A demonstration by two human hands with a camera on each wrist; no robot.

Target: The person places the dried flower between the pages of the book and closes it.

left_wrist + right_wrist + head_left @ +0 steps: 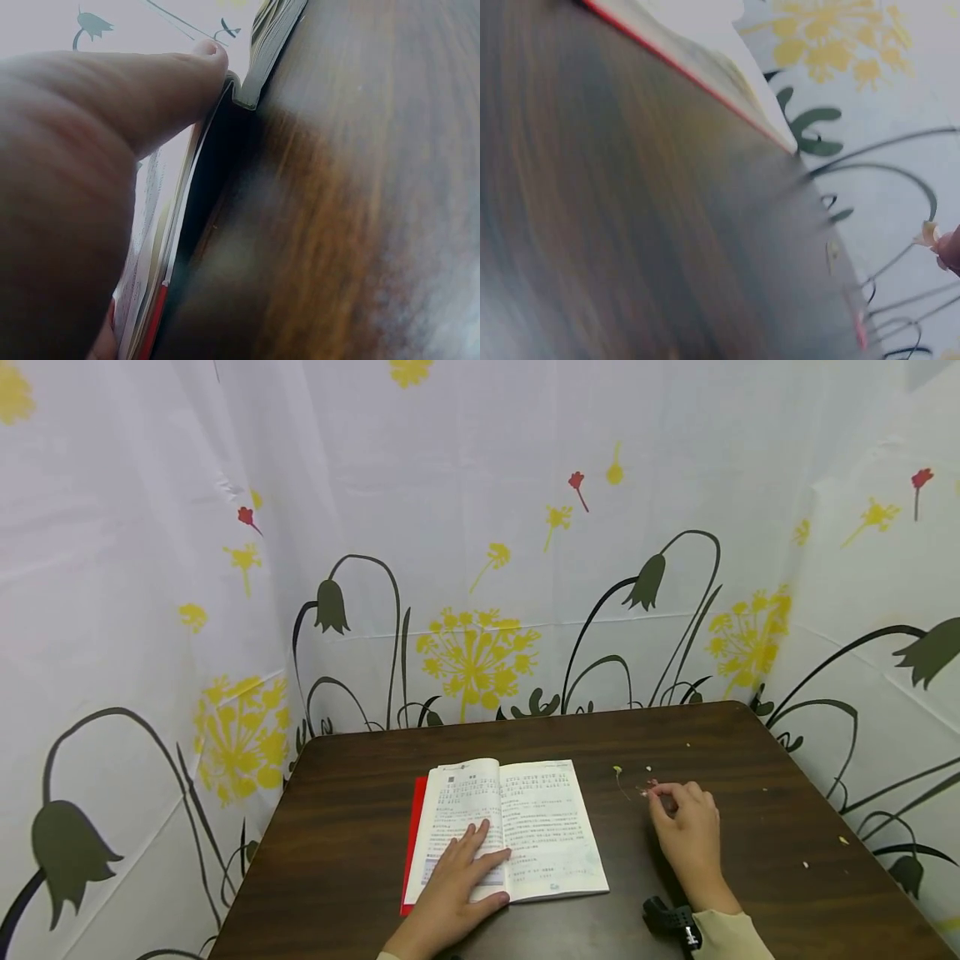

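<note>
An open book with printed pages and a red cover edge lies on the dark wooden table. My left hand rests spread across its left page. The left thumb presses near the book's lower edge by the middle fold. To the right of the book, my right hand pinches a small dried flower between thumb and fingertips; it looks pale and pinkish. Left of those fingertips lies a small yellow-green flower with a thin curved stem.
Small pale petal bits are scattered over the right side of the table. A white curtain with printed flowers hangs behind the table and along both sides. On the right wrist sits a black strap device.
</note>
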